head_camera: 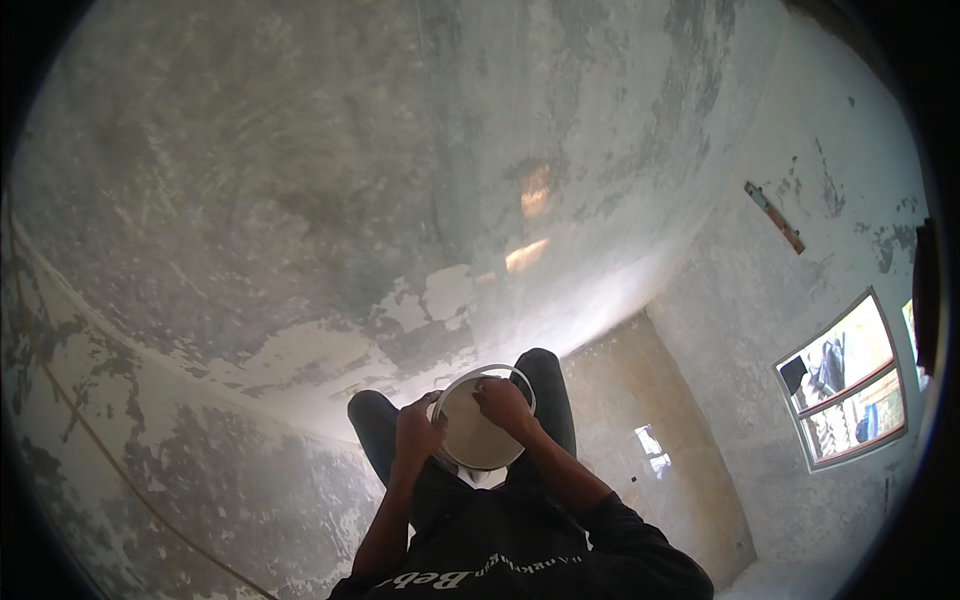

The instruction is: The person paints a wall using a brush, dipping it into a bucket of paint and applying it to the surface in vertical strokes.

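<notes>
A round, pale bucket point(476, 442) rests between my bent knees, with its light rim towards the camera. What fills its round opening looks pale grey and smooth; I cannot tell whether it is a liquid. My left hand point(420, 429) grips the bucket's left rim, thumb on the inner side. Over the upper right part of the opening, my right hand point(501, 401) has its fingers bent together near the rim; whether it pinches something small is hidden. A thin white band, likely the handle, arcs above the rim.
Patchy, peeling plaster wall point(337, 187) rises before me. On the right wall are a window point(847, 382) and a wooden strip point(774, 217). A long thin cord or pipe point(120, 472) runs down the left side. The tan floor point(645, 450) shows reflections at the right.
</notes>
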Demonstrator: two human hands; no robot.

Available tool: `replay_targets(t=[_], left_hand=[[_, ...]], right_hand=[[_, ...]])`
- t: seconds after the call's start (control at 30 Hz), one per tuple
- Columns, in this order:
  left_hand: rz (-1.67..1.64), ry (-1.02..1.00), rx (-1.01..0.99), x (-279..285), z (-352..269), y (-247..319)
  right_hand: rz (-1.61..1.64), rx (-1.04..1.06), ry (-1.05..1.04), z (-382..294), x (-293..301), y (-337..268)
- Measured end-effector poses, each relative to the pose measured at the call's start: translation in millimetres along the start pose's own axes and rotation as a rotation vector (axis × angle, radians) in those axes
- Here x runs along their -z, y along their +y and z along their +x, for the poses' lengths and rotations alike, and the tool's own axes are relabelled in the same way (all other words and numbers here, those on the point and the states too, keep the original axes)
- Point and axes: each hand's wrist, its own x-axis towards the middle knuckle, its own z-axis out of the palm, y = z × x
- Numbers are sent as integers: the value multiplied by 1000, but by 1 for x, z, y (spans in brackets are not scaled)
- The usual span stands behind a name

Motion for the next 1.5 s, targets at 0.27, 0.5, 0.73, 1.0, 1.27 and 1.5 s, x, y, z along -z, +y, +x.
replay_targets(t=[0.27,0.5,0.73,1.0,1.27,1.5], left_hand=[[19,-47,-42,-24,-2,-7],[164,-224,128,-24,11,25],[323,-305,85,-37,33,30],[159,-373,-27,0,61,18],[-75,-47,-82,107,120,71],[-108,48,-289,163,163,116]], right_hand=[[-91,-36,-1,-11,-1,19],[-68,-140,-38,-13,9,28],[-16,177,121,-8,-6,51],[233,106,52,-6,36,-5],[430,291,256,21,152,-100],[218,569,97,66,197,-158]])
